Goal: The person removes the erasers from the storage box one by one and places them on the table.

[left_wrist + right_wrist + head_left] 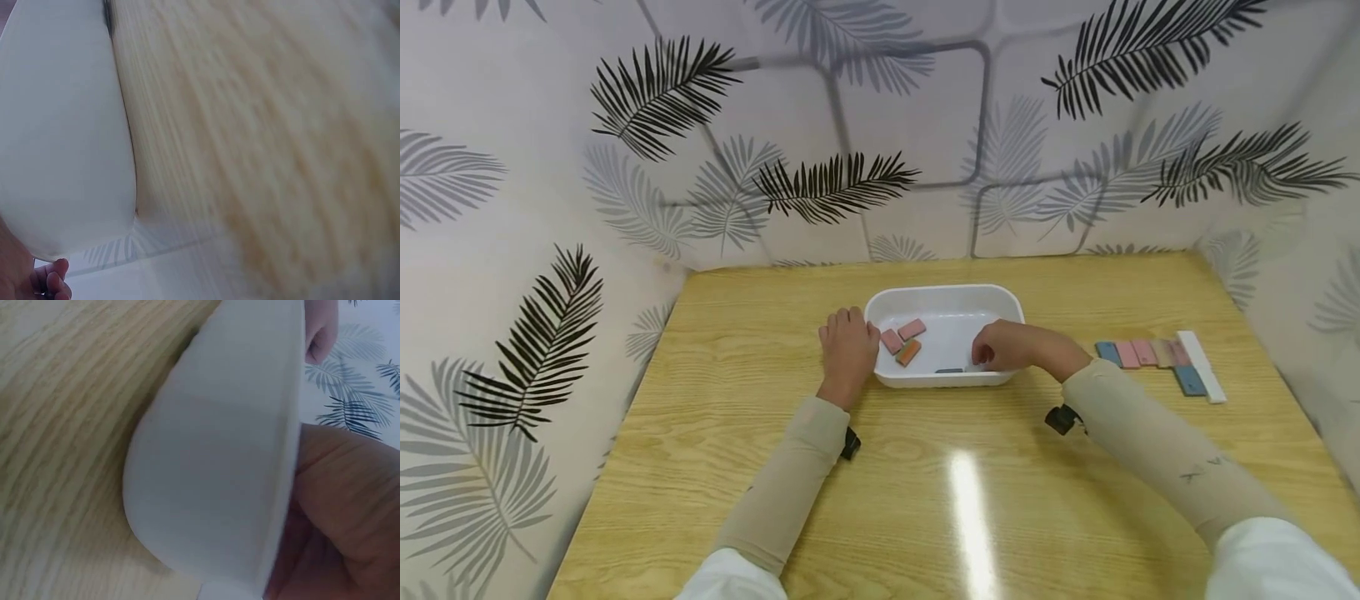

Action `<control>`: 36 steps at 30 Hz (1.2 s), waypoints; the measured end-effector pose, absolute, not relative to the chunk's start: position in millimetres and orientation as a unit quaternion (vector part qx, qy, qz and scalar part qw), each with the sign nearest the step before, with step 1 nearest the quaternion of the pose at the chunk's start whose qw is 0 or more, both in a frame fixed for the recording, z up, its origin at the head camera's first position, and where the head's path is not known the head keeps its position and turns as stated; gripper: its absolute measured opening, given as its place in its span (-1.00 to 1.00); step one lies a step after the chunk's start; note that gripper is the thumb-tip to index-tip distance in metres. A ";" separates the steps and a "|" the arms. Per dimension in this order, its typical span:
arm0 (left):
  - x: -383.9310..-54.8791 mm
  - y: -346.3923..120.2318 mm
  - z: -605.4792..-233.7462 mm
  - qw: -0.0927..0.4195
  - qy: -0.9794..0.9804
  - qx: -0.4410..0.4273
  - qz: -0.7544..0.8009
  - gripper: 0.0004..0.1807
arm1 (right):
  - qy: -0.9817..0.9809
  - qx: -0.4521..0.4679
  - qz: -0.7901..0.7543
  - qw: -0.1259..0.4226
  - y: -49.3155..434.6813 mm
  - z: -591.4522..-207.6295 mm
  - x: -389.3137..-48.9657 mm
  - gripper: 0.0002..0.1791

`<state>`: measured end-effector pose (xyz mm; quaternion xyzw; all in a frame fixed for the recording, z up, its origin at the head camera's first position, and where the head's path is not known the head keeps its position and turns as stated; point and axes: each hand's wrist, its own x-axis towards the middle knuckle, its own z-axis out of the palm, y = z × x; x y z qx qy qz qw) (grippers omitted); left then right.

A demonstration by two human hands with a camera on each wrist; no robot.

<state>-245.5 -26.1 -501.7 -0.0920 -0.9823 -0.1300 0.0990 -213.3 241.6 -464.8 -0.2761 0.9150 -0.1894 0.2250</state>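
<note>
A white plastic tray (951,300) stands on the table. My left hand (848,350) holds its left end, thumb at the rim and fingers along the outside. Curled fingertips (57,281) show past the tray's end in the left wrist view. My right hand (1003,346) reaches over the near right rim, its fingers bent down toward the tray floor. Beside those fingers lies a thin grey-blue piece (950,370). The tray wall hides the right fingertips in the right wrist view, and I cannot tell whether they pinch anything. Two pink blocks (912,329) and an orange-topped block (908,352) lie at the tray's left.
Right of the tray, a row of small flat blocks (1142,353), blue, pink and beige, runs up to a white strip (1201,367). Another blue block (1190,381) sits below the row's right end. Leaf-patterned cloth (880,225) borders the wooden table (760,317).
</note>
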 end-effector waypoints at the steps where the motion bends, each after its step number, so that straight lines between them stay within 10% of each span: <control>1: -244.8 -25.6 -500.8 0.098 -0.982 -0.092 -0.132 -0.72 | 0.916 -0.274 -0.183 0.228 240.7 -465.4 -213.3 -0.88; 36: -244.6 -26.0 -500.4 0.102 -0.982 -0.095 -0.131 -0.69 | 0.945 -0.126 -0.295 0.058 284.4 -436.2 -176.5 -0.72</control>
